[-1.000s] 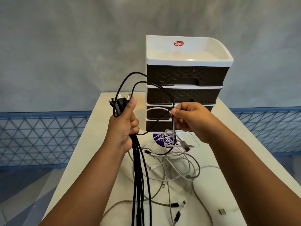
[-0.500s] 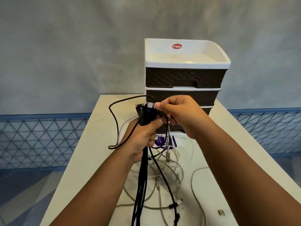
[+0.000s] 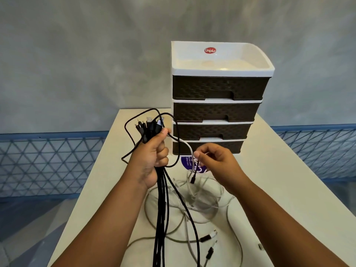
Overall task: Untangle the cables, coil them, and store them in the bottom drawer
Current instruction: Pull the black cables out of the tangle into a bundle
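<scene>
My left hand (image 3: 152, 157) is shut on a bundle of black cables (image 3: 161, 209), their plug ends sticking up above my thumb and the lengths hanging down to the table. A white cable (image 3: 187, 146) arcs from that fist to my right hand (image 3: 213, 158), which pinches it just in front of the bottom drawer (image 3: 229, 146). Its dark-tipped end dangles below my right fingers. A tangle of white and grey cables (image 3: 202, 201) lies on the table under both hands. The drawer unit (image 3: 217, 97) stands at the table's far side with all drawers closed.
The cream table (image 3: 289, 180) ends at a grey wall behind the drawer unit. A purple sticker (image 3: 187, 161) lies on the table before the unit. A small loose connector (image 3: 261, 247) rests at the right. Blue lattice railings run along both sides beyond the table edges.
My right hand has come away from the bundle's plug ends, moving right and down with a white cable pinched in it. My left hand keeps the black bundle raised.
</scene>
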A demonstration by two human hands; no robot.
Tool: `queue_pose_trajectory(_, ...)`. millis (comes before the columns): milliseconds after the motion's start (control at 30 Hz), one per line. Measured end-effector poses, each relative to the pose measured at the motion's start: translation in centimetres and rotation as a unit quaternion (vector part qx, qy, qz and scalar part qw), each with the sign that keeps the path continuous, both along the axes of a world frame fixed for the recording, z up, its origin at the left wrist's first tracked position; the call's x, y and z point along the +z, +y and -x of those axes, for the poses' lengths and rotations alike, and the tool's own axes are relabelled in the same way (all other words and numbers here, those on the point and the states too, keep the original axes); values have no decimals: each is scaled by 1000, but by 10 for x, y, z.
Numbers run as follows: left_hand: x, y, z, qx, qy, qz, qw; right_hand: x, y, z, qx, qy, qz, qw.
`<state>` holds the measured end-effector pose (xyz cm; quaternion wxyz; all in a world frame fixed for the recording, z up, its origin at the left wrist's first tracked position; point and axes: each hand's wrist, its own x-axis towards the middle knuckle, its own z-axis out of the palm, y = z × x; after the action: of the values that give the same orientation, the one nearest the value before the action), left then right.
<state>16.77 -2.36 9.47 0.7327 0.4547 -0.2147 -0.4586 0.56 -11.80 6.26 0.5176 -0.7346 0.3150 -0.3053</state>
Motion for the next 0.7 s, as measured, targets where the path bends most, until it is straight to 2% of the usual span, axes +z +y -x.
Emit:
queue_pose_trajectory(133,1,2,0,6,12,8,1000,0,0,-2,16,-11,-26,999)
queue_pose_trajectory(367,7,5,6,-10,5,20,1000,7,8,-5,53,86,110,989)
queue_pose_trajectory(500,8,7,10,-18,-1,16,1000,7,13,-11,23,54,193,979)
queue_pose_trajectory(600,9,9,7,-15,4,17,1000,-1,6,-9,-5,40,144,989)
queue_pose_trajectory(700,11,13,1,-12,27,31,999,-14,-9,-2,-74,28,-34,996)
